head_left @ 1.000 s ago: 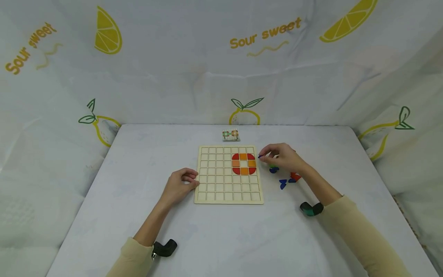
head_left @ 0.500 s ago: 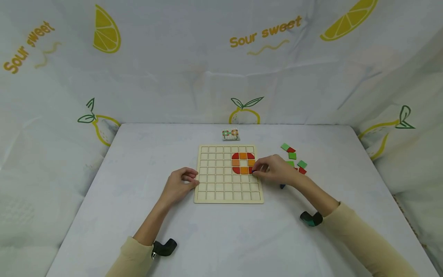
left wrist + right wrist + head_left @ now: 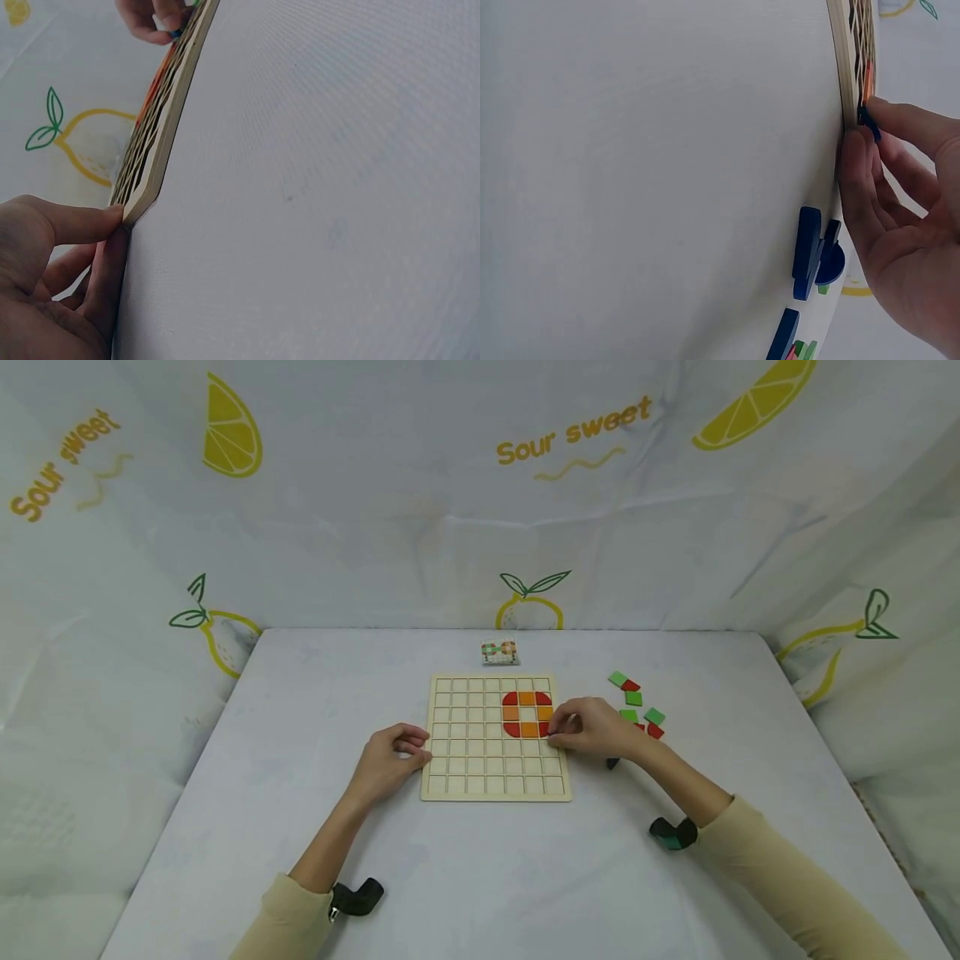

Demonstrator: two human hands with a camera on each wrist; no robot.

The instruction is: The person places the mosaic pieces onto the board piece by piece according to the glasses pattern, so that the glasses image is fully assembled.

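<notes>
A square-celled wooden board (image 3: 457, 785) lies on the table. Red and orange tiles (image 3: 528, 729) form a ring in its upper right cells. At the left edge, my left hand (image 3: 388, 762) holds the rim between thumb and finger, which the left wrist view shows closely. My right hand (image 3: 592, 727) is over the right edge, just below the ring. Between its thumb and fingers is a small blue tile (image 3: 869, 124), tilted against the board in the right wrist view. The head view mostly hides this tile behind the fingertips.
Loose green tiles (image 3: 633, 698) and red tiles (image 3: 656, 731) lie right of the board. Several blue tiles (image 3: 806, 244) lie below the right hand, mostly hidden in the head view. A small pattern card (image 3: 500, 652) sits behind the board.
My right hand has moved down and slightly left onto the board's edge with the blue tile, uncovering loose green and red tiles. The left hand has stayed put.
</notes>
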